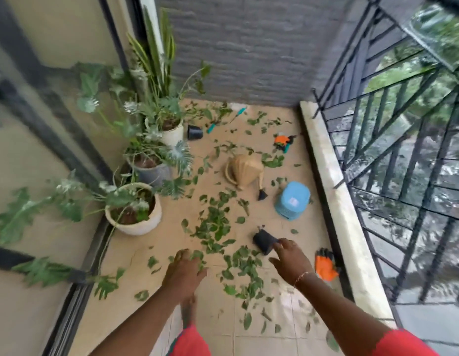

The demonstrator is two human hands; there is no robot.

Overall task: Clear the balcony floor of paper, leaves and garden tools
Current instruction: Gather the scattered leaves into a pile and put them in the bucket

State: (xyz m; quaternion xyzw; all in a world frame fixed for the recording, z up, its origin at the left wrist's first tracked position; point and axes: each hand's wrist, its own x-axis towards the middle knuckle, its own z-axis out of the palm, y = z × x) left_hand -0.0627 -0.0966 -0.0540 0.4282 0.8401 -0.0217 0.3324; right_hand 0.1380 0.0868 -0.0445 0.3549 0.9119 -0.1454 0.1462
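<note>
Cut green leaves (pixel 215 227) lie scattered across the beige tiled balcony floor (pixel 223 319). The left hand (pixel 184 271) is low over some of them, fingers curled; I cannot tell whether they grip any. The right hand (pixel 290 260), fingers spread wide, touches a tipped small black plastic pot (pixel 263 241).

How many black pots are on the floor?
2: a black pot beside the far white planter, a second black pot by the right hand. Others may hide behind plants.

Blur hides whether the left hand (pixel 185 268) grips the leaves (pixel 198 255) under it.
</note>
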